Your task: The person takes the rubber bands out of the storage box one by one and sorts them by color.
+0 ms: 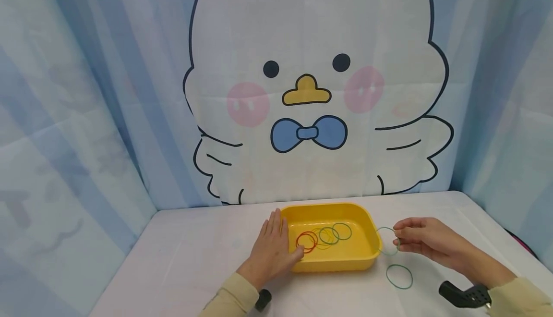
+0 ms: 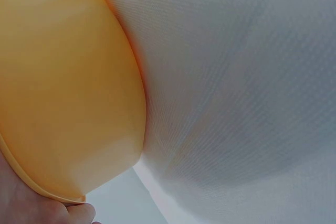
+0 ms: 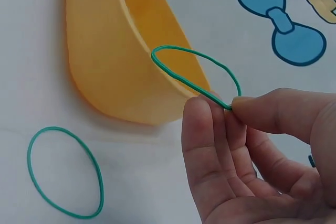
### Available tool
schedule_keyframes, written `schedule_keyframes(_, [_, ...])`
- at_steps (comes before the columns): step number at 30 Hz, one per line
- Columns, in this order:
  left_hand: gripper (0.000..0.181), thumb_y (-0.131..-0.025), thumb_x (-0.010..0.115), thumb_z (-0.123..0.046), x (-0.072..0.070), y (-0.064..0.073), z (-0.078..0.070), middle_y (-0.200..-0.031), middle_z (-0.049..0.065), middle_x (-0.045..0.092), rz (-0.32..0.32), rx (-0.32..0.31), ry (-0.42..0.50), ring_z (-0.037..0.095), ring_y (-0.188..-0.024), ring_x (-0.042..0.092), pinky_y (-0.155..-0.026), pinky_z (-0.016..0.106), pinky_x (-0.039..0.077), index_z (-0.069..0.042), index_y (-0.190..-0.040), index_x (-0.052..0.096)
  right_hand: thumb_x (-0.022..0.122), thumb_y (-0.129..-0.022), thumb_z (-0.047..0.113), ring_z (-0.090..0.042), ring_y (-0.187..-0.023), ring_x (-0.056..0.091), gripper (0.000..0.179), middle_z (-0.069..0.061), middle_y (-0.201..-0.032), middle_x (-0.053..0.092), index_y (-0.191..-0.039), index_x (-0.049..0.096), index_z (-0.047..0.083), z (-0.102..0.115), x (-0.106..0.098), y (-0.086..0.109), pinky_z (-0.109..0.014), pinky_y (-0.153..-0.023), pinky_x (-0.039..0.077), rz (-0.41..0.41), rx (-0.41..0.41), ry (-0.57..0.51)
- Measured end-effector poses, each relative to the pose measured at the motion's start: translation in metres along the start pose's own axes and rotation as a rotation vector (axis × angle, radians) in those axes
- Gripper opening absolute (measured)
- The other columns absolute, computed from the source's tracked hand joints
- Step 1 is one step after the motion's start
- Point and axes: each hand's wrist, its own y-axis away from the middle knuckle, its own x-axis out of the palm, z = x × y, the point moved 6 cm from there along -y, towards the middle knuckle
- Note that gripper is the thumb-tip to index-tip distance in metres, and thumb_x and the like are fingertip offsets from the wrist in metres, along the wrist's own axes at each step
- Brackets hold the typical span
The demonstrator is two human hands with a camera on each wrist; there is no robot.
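Note:
A green rubber band (image 3: 197, 80) is pinched between the thumb and fingertips of my right hand (image 1: 436, 241), held up beside the right end of a yellow plastic tray (image 1: 334, 265). In the right wrist view the band's loop stands out from the fingertips and overlaps the tray's rim. My left hand (image 1: 272, 246) rests along the tray's left side, fingers straight and thumb over the front rim. Inside the tray lie red rubber bands (image 1: 299, 239), yellow bands (image 1: 318, 245) and green bands (image 1: 349, 233). Another green rubber band (image 1: 399, 287) lies flat on the table, near my right hand.
The white-covered table (image 1: 190, 259) extends around the tray. Behind it hangs a curtain (image 1: 302, 173) printed with a white chick wearing a blue bow tie. More curtain closes both sides. A black strap device (image 1: 464, 295) sits at the right wrist.

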Motion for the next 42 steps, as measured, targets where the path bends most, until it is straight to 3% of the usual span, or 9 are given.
schedule_keyframes(5, [0.085, -0.094, 0.04, -0.058, -0.001, 0.0, 0.0, -0.167, 0.018, 0.009, -0.005, 0.0, -0.005, 0.033, -0.155, 0.013, -0.126, 0.047, 0.016, 0.0, -0.155, 0.026, 0.063, -0.096, 0.015, -0.02, -0.091, 0.069, 0.027, -0.007, -0.099, 0.071, -0.117, 0.058, -0.002, -0.012, -0.006, 0.005, -0.029, -0.085, 0.06, 0.019, 0.018, -0.027])
schedule_keyframes(12, [0.085, -0.093, 0.04, -0.057, 0.0, -0.001, 0.0, -0.167, 0.018, 0.009, 0.001, 0.0, -0.007, 0.033, -0.155, 0.013, -0.126, 0.047, 0.017, -0.001, -0.155, 0.026, 0.063, -0.095, 0.012, -0.021, -0.09, 0.069, 0.021, -0.008, -0.099, 0.072, -0.113, 0.062, 0.0, -0.03, -0.017, 0.007, -0.031, -0.084, 0.06, -0.027, 0.07, -0.056])
schedule_keyframes(23, [0.084, -0.094, 0.04, -0.056, -0.003, 0.001, -0.001, -0.166, 0.019, 0.011, -0.011, 0.015, -0.022, 0.033, -0.154, 0.015, -0.125, 0.047, 0.019, 0.0, -0.155, 0.027, 0.06, -0.097, 0.012, -0.017, -0.085, 0.068, 0.018, -0.006, -0.095, 0.072, -0.111, 0.062, 0.001, -0.053, -0.015, 0.008, -0.029, -0.083, 0.06, 0.074, 0.073, -0.074])
schedule_keyframes(29, [0.085, -0.093, 0.04, -0.057, -0.004, 0.003, -0.002, -0.166, 0.019, 0.012, -0.013, 0.011, -0.028, 0.033, -0.154, 0.017, -0.125, 0.047, 0.02, 0.0, -0.154, 0.028, 0.06, -0.096, 0.011, -0.018, -0.084, 0.068, 0.021, -0.006, -0.093, 0.071, -0.112, 0.061, -0.002, -0.058, -0.012, 0.01, -0.029, -0.081, 0.06, 0.08, 0.067, -0.039])
schedule_keyframes(32, [0.084, -0.093, 0.04, -0.056, -0.003, 0.002, -0.002, -0.166, 0.019, 0.012, -0.012, 0.009, -0.022, 0.033, -0.154, 0.016, -0.125, 0.047, 0.019, 0.0, -0.154, 0.028, 0.061, -0.095, 0.01, -0.018, -0.082, 0.068, 0.022, -0.006, -0.091, 0.071, -0.111, 0.06, -0.004, -0.059, -0.012, 0.01, -0.03, -0.079, 0.061, 0.05, 0.069, 0.012])
schedule_keyframes(39, [0.084, -0.093, 0.039, -0.056, -0.002, 0.0, -0.001, -0.166, 0.019, 0.01, -0.008, 0.01, -0.015, 0.033, -0.154, 0.015, -0.126, 0.047, 0.017, 0.0, -0.155, 0.027, 0.061, -0.093, 0.006, -0.02, -0.078, 0.066, 0.022, -0.009, -0.088, 0.07, -0.111, 0.059, -0.006, -0.063, -0.014, 0.005, -0.032, -0.075, 0.061, -0.163, 0.171, 0.125])
schedule_keyframes(42, [0.084, -0.093, 0.039, -0.056, -0.002, 0.0, -0.001, -0.166, 0.019, 0.01, -0.01, 0.011, -0.015, 0.033, -0.154, 0.015, -0.126, 0.047, 0.017, 0.0, -0.155, 0.027, 0.06, -0.093, 0.006, -0.019, -0.077, 0.065, 0.021, -0.009, -0.087, 0.069, -0.11, 0.06, -0.006, -0.062, -0.013, 0.004, -0.032, -0.074, 0.061, -0.203, 0.182, 0.172])
